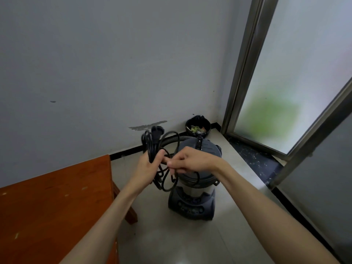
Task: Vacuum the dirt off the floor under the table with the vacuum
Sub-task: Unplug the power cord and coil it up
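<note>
A grey canister vacuum [192, 201] stands upright on the tiled floor in the room's corner, its dark hose [182, 138] curving behind its lid. My left hand [147, 169] grips a coiled bundle of the black power cord [152, 147], with the plug [157, 129] sticking up at the top. My right hand [187, 161] pinches a strand of the same cord just right of the bundle, above the vacuum's lid. Loops of cord hang below both hands. A brown wooden table [47, 202] fills the lower left; the floor under it is hidden.
A black bin [198, 127] holding scraps sits in the corner behind the vacuum. A frosted glass door with a metal frame [245, 69] stands to the right above a dark threshold [255, 159]. The grey wall runs behind. One table leg [131, 214] stands close to the vacuum.
</note>
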{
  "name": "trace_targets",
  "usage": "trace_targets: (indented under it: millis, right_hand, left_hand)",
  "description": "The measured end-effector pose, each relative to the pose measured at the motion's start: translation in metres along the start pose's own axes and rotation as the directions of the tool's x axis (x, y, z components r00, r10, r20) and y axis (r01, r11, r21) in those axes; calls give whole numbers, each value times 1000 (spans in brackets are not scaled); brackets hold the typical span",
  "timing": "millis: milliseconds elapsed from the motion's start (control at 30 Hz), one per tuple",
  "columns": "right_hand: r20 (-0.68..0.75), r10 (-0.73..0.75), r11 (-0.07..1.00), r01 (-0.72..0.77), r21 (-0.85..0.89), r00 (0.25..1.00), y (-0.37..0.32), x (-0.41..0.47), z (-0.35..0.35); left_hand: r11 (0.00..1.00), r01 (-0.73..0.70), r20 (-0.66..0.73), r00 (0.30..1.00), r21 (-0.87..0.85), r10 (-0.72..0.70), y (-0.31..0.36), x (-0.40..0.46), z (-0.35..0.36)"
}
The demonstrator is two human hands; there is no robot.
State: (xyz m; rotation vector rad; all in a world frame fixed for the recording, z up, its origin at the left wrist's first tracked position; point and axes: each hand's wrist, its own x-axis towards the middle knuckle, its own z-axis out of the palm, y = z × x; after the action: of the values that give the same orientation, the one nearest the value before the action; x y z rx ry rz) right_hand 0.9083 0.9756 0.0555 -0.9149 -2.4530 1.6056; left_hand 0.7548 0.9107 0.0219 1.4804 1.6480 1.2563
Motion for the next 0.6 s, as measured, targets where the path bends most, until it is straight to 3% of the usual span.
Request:
trace_targets:
  millis: [100,233,367,500,600]
  right_hand:
    - [-117,10,991,6,136,993,7,-2,-6]
    - [-247,37,995,-14,95,968,29,-1,-13]
    - [-304,166,971,-101,219,938,70,-10,-24]
    - [-402,195,969,-111,221,895,93,7,-17]
    - [-449,190,971,-100,217,873,105,29,-8]
  left_hand:
    - [1000,-12,138,990,23,9,-2,-3,0]
    - [982,185,267,949,-38,-168,-7,-4,-1]
    - [858,406,261,906,-315,-333,-14,-6,-14]
    - [818,499,412,835,-285,-366,-25,-11,-16]
    - [728,550,437,819,-410,-372,-33,-14,-9]
